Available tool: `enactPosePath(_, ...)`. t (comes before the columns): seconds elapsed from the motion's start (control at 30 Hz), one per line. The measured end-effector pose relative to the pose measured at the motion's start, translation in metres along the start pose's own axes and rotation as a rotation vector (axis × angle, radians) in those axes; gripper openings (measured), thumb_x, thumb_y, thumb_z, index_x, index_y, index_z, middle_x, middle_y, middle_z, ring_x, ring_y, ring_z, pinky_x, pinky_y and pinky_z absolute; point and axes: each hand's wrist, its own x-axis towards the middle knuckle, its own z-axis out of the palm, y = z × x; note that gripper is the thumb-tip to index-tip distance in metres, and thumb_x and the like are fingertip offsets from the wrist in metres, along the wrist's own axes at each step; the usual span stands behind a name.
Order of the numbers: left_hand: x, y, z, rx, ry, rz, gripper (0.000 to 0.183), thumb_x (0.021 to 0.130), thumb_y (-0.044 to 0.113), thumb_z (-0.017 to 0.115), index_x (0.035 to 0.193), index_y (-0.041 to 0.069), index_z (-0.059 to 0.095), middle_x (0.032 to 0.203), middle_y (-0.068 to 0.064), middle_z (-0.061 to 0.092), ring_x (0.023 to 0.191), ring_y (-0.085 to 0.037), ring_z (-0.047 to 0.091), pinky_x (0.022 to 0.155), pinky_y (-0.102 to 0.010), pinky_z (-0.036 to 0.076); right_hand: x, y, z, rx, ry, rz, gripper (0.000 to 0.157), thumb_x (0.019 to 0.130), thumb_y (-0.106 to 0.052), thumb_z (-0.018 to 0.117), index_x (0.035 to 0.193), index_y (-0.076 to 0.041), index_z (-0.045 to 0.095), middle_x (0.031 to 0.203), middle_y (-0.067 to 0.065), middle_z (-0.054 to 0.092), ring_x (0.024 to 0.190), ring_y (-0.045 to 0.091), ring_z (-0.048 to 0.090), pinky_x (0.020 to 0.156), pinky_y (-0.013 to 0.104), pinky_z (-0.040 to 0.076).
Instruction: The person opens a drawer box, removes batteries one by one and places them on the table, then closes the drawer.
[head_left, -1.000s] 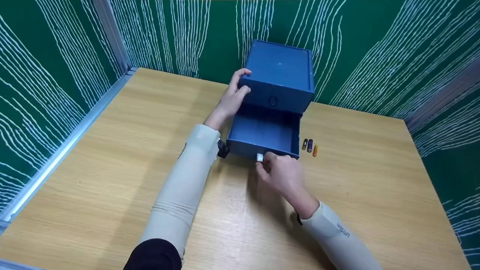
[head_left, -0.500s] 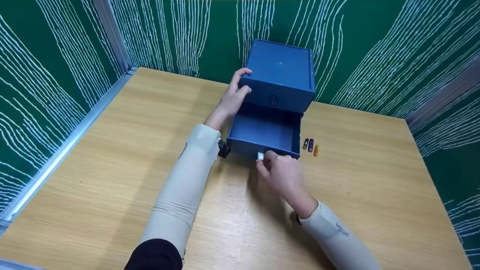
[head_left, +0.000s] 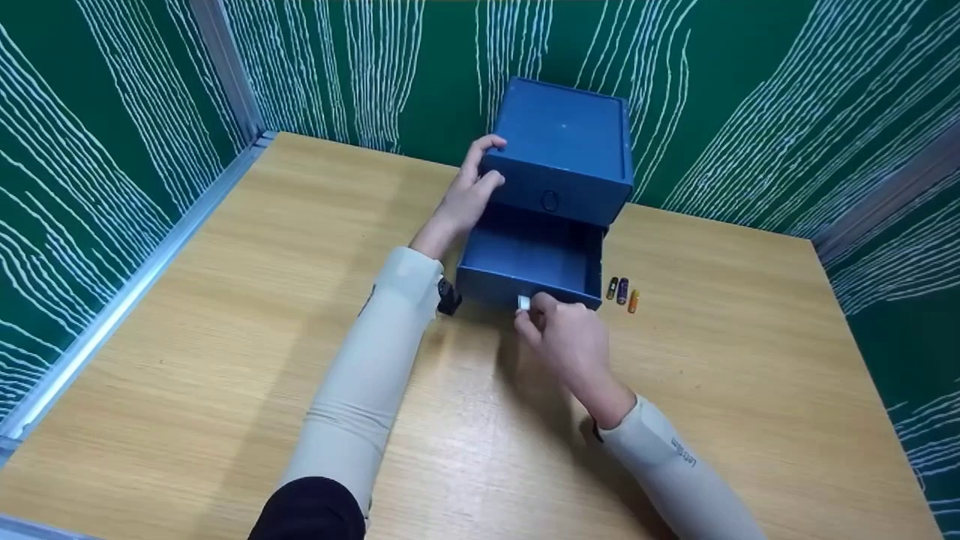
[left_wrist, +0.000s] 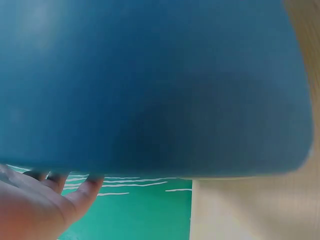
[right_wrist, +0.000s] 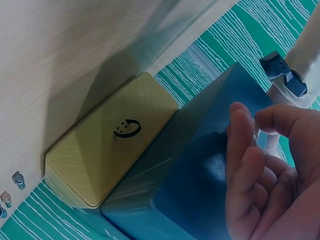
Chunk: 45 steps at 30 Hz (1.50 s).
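Observation:
A blue drawer unit [head_left: 562,124] stands at the back of the table. My left hand [head_left: 469,191] grips its front left corner, the thumb on the front and a finger on top. Below its upper front, a drawer [head_left: 529,251] is pulled out, and nothing shows inside it. At the drawer front, my right hand [head_left: 570,334] pinches the handle, which the fingers mostly hide. Beside the fingertips a small white tab [head_left: 523,303] shows. In the right wrist view, a lower drawer front [right_wrist: 110,140] with a dark ring handle [right_wrist: 127,129] lies beneath the pulled-out drawer.
Three small batteries lie on the table right of the drawer: a dark one [head_left: 612,288], a purple one [head_left: 622,291] and an orange one [head_left: 634,301]. Green walls [head_left: 442,75] with white lines enclose the wooden table [head_left: 247,322].
The drawer front has moved slightly back toward the unit, with my right hand moving along with it. My left hand keeps its hold on the corner. The batteries stay put.

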Motion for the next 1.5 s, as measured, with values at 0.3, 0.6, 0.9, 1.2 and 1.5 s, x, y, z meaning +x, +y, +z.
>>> enactPosePath(0.3,-0.001,0.000,-0.001,-0.006,-0.008,-0.030,0.041,0.086,0.012,0.035,0.126,0.022,0.031,0.138,0.005,0.020,0.122,-0.013,0.026,0.100,-0.035,0.022,0.010,0.001,0.001,0.009,-0.030,0.020,0.021,0.081,-0.037,0.051,0.079,-0.017,0.058,0.051,-0.003,0.049,0.039,0.011,0.042,0.037,0.026,0.031)
enactPosePath(0.6,0.000,-0.002,-0.001,-0.013,-0.013,-0.038,0.041,0.087,0.012,0.035,0.126,0.024,0.030,0.140,0.005,0.018,0.124,-0.014,0.024,0.103,-0.037,0.020,0.020,0.004,0.002,0.015,-0.072,0.050,0.021,0.082,-0.038,0.050,0.084,-0.018,0.058,0.051,-0.003,0.048,0.040,0.012,0.044,0.039,0.025,0.035)
enactPosePath(0.9,-0.001,-0.001,-0.001,-0.026,-0.008,-0.048,0.041,0.088,0.013,0.035,0.127,0.024,0.030,0.141,0.007,0.017,0.124,-0.014,0.024,0.103,-0.039,0.020,0.034,0.008,0.006,0.049,-0.044,0.058,0.021,0.082,-0.036,0.049,0.082,-0.017,0.058,0.054,-0.002,0.050,0.042,0.013,0.046,0.039,0.026,0.035)
enactPosePath(1.2,-0.003,0.001,-0.001,-0.009,-0.002,-0.046,0.041,0.088,0.013,0.035,0.127,0.025,0.030,0.141,0.006,0.018,0.124,-0.013,0.025,0.104,-0.039,0.020,0.044,0.010,0.008,0.051,-0.066,0.101,0.022,0.082,-0.037,0.050,0.088,-0.018,0.059,0.057,-0.002,0.052,0.043,0.013,0.048,0.040,0.026,0.037)
enactPosePath(1.5,-0.003,0.001,-0.002,-0.008,-0.010,-0.047,0.041,0.087,0.013,0.035,0.126,0.025,0.030,0.140,0.006,0.018,0.124,-0.013,0.024,0.104,-0.038,0.020,0.060,0.013,0.010,0.048,-0.071,0.137,0.022,0.081,-0.036,0.051,0.087,-0.016,0.060,0.065,0.000,0.057,0.050,0.015,0.051,0.043,0.026,0.038)
